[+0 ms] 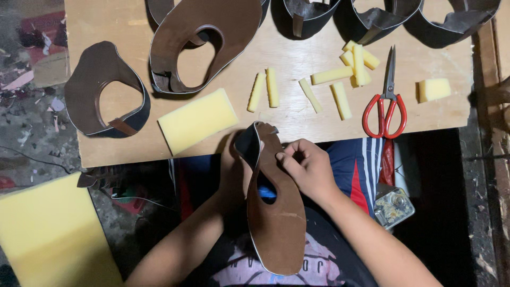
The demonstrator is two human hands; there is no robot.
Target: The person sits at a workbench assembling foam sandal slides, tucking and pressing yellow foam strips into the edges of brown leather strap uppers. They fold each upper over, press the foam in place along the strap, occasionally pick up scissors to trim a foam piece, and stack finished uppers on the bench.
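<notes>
Both hands are on a brown leather shoe upper [276, 218] over the lap: left hand [234, 172] grips it from behind, right hand [305, 165] pinches its edge. Yellow foam block [197, 120] and red-handled scissors [385, 103] sit on the board [297, 119] beyond

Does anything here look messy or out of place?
Mostly tidy. The yellow foam strips lie scattered at odd angles across the wooden board, some piled up beside the red-handled scissors. Scraps litter the floor at left.

Bare forearms and hands; a dark shirt [319, 266] with pale pink print, blue shorts [356, 165] striped red and white.
</notes>
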